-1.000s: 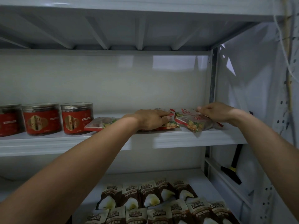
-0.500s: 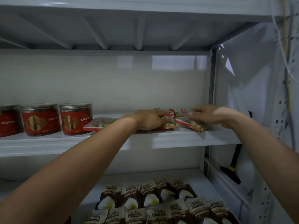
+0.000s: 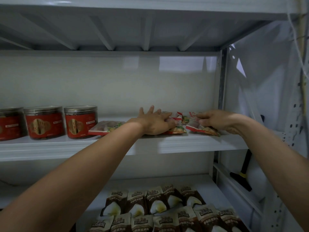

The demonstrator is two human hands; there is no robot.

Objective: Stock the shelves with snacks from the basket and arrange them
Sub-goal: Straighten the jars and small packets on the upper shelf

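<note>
Left packet (image 3: 107, 128), middle packet (image 3: 178, 130) and right packet (image 3: 192, 124), red-trimmed with nut pictures, lie in a row on the white shelf (image 3: 184, 144).

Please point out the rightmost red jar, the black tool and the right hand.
Rightmost jar (image 3: 81, 125): head view, its red label.
Black tool (image 3: 241, 181): head view, its head.
Right hand (image 3: 216, 121): head view, back of the hand.

We see through one wide-angle camera worn on the head, facing forward into the shelving at arm's reach. We sit just above the middle shelf (image 3: 184, 144) and below the upper shelf (image 3: 127, 30), whose underside we see, and we look down onto the lower shelf (image 3: 205, 183). Both forearms enter from the bottom corners, with the left hand (image 3: 155, 121) and right hand (image 3: 215, 120) near centre, the right gripping a snack packet (image 3: 203, 129).
</note>
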